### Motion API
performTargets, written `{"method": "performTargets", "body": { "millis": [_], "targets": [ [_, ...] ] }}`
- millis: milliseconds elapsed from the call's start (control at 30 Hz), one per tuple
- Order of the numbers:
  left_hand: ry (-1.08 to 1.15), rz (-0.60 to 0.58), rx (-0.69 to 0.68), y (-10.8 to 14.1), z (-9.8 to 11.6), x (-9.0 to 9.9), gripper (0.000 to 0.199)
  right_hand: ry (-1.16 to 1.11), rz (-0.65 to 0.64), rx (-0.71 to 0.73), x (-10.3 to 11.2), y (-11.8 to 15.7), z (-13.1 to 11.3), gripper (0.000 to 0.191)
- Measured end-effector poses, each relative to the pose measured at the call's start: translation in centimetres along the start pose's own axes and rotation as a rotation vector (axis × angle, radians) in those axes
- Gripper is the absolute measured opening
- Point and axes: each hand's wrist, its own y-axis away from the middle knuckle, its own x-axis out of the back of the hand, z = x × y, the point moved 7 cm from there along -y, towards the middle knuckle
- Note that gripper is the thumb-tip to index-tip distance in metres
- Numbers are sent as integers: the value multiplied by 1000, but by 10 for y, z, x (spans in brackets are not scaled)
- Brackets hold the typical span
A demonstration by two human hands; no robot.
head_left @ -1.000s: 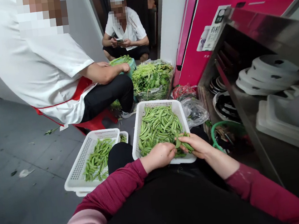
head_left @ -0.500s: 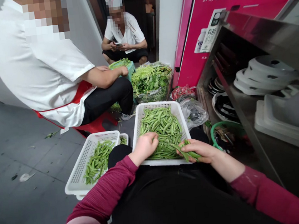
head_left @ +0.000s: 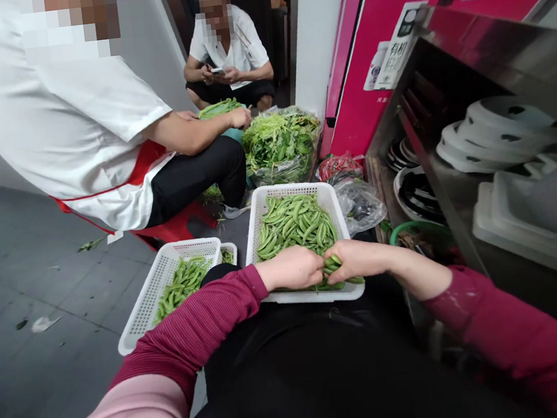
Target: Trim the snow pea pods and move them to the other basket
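A white perforated basket [head_left: 332,204] full of green pea pods [head_left: 296,224] rests at my lap. Over its near part, my right hand [head_left: 352,259] is closed around several pods. My left hand [head_left: 298,267] meets it there with fingers pinched together; whatever is between those fingertips is too small to make out. Left of my knee stands a second white basket [head_left: 140,322] with more pods [head_left: 181,284] in it, and a smaller white container [head_left: 230,249] shows beside it.
A person in white [head_left: 72,125] sits on a red stool [head_left: 180,225] at the left, handling greens; another person [head_left: 228,54] squats behind with a phone. Leafy greens [head_left: 281,141] fill a bag ahead. A metal shelf [head_left: 435,171] and a green-rimmed basket [head_left: 401,230] are at right.
My left hand has moved right across the basket to meet my right hand, which has shifted a little left and up with its pods. The view has tilted slightly.
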Motion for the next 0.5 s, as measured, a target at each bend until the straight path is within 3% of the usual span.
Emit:
{"method": "performTargets", "body": {
  "millis": [67, 133, 267, 333, 400, 500],
  "targets": [
    [337, 100, 99, 0, -10, 5, 15, 69, 159, 63, 9, -1, -10, 20],
    [720, 223, 263, 4, -26, -3, 16, -37, 416, 81, 19, 0, -7, 22],
    [1183, 385, 493, 20, -49, -40, 14, -575, 945, 42, 34, 11, 42, 25],
    [1257, 421, 587, 32, -61, -53, 16, -704, 1071, 24, 39, 14, 68, 26],
    [1267, 456, 700, 46, -76, -57, 23, -456, 971, -62, 40, 7, 80, 23],
    [1176, 475, 810, 61, -90, -53, 35, 232, 536, -242, 13, -22, 83, 19]
  ]
}}
